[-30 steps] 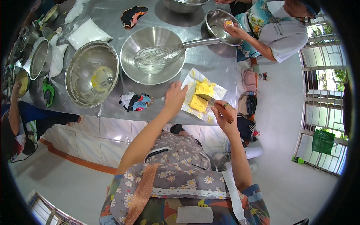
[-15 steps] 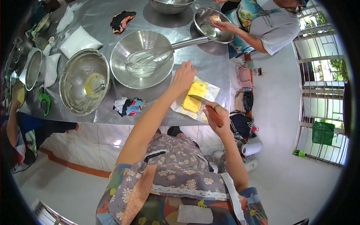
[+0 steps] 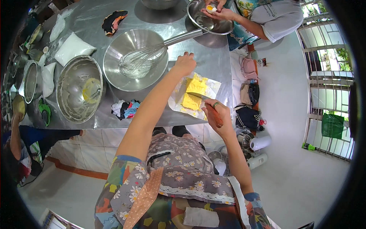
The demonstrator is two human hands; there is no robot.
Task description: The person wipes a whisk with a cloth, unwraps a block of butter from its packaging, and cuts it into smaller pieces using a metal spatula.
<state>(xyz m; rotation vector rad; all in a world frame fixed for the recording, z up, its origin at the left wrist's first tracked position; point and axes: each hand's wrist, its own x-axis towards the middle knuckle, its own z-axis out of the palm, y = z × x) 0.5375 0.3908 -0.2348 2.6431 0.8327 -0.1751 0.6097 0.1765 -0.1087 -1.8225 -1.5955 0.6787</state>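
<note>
A yellow block of butter (image 3: 191, 101) lies on its opened white wrapper (image 3: 177, 100) near the table's right front corner. A rougher piece of butter (image 3: 197, 84) sits just beyond it on the same paper. My right hand (image 3: 218, 116) is closed round the reddish-brown handle of a knife (image 3: 197, 94), whose blade lies across the butter between the two parts. Past the far left edge of the wrapper is my left hand (image 3: 185, 64), empty, fingers loosely bent and a little apart. Beside it stands a wide steel bowl (image 3: 110, 61) with a large whisk (image 3: 143, 59) resting in it.
A steel bowl (image 3: 65, 103) with yellowish residue and a bunched cloth (image 3: 126, 109) are at left. A white bag (image 3: 74, 49) lies farther back. Across the table, a co-worker's hand (image 3: 225, 14) holds a cracked egg (image 3: 211, 8) over another steel bowl (image 3: 194, 14). A second person (image 3: 17, 141) is at far left.
The view has shifted slightly, and my left hand is a little farther from the butter. The knife stays at the butter. The co-worker's two hands have come together at the egg.
</note>
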